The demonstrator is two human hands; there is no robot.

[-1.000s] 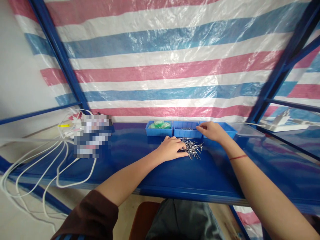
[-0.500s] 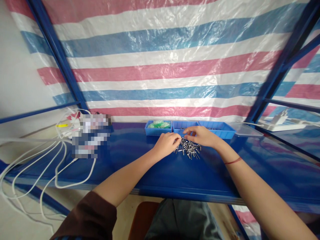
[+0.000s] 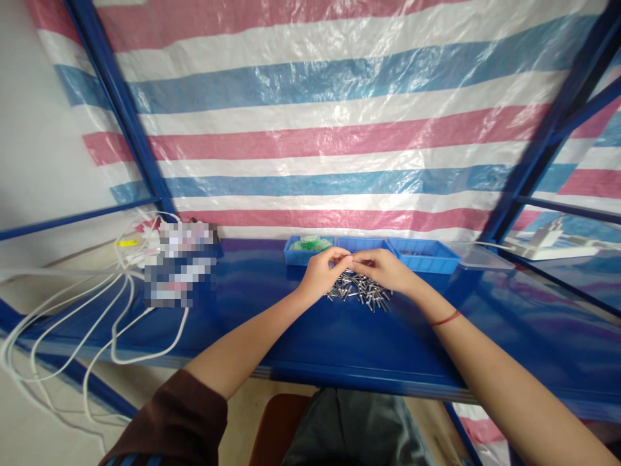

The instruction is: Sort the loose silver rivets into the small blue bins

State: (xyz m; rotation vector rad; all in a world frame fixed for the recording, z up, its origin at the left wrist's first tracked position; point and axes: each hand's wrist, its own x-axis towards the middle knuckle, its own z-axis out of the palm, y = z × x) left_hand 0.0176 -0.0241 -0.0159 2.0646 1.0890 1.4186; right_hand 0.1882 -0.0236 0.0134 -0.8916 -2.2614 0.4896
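My left hand (image 3: 321, 274) and my right hand (image 3: 383, 270) meet fingertip to fingertip above a heap of thin silvery metal pieces (image 3: 372, 292) that look like blind rivets. Both hands are closed in a pinch; whatever sits between the fingertips is too small and hidden to make out. Behind my hands stands a row of three blue bins. The left bin (image 3: 295, 257) holds green and clear plastic packets (image 3: 310, 243). My fingers partly cover the middle bin (image 3: 361, 243). A few small dark or metal pieces lie in the right bin (image 3: 431, 264).
The blue tabletop (image 3: 291, 343) carries everything. White cables (image 3: 121, 349) and a blurred-out item (image 3: 179, 265) lie on the left. A clear plastic lid (image 3: 485, 256) is right of the bins, with a white power strip (image 3: 557, 243) farther right. Striped sheeting (image 3: 315, 149) hangs behind.
My right hand has come left from the right bin and now touches my left fingertips. My left hand has lifted off the heap, its fingers now pinched.
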